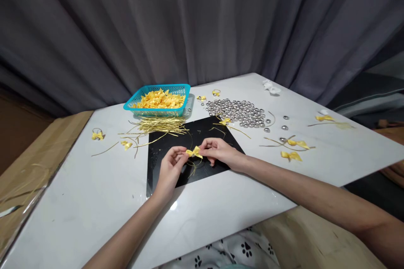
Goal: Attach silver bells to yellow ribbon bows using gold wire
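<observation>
Over a black mat, a small yellow ribbon bow is pinched at both ends. My left hand grips its left loop between thumb and fingertips. On the other side, my right hand pinches the right loop. A thin gold tie loops below the bow, over the mat. Behind my hands lies a heap of gold ties, partly overlapping the mat. Another yellow bow rests at the mat's far edge.
A blue basket of yellow bows stands at the back. Right of it spreads a pile of silver bells or beads. Loose bows and ties lie at the right, a finished-looking bow at the left. White scraps sit far right.
</observation>
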### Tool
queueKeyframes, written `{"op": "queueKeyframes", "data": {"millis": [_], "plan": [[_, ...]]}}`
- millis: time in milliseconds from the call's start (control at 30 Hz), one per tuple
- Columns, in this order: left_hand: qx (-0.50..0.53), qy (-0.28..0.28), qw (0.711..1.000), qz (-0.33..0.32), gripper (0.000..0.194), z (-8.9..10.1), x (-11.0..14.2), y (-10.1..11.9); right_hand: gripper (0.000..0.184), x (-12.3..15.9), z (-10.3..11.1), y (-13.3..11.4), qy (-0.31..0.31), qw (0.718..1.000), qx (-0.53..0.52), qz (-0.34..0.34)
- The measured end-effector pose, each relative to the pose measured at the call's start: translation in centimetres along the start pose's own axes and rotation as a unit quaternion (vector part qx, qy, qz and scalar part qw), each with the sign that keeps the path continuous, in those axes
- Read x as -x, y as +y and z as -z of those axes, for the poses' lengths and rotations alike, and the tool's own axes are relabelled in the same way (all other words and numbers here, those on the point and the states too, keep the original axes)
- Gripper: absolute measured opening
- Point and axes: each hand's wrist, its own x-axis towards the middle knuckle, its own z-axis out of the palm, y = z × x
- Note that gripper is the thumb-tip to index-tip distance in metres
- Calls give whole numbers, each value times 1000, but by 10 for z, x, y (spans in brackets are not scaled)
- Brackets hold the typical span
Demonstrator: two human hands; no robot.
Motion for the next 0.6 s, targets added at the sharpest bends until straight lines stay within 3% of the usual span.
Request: {"op": "queueKeyframes", "data": {"millis": [167,467,600], "plan": [[-9,-13,1000,10,28,0,1,0,17,1,0,-3,-9,1000,3,-14],[-31,-33,999,12,29,0,1,4,17,0,2,-4,-46,998,2,-32],[-40,-40,998,4,28,0,1,3,26,-3,6,1,-51,998,-20,-22]]}}
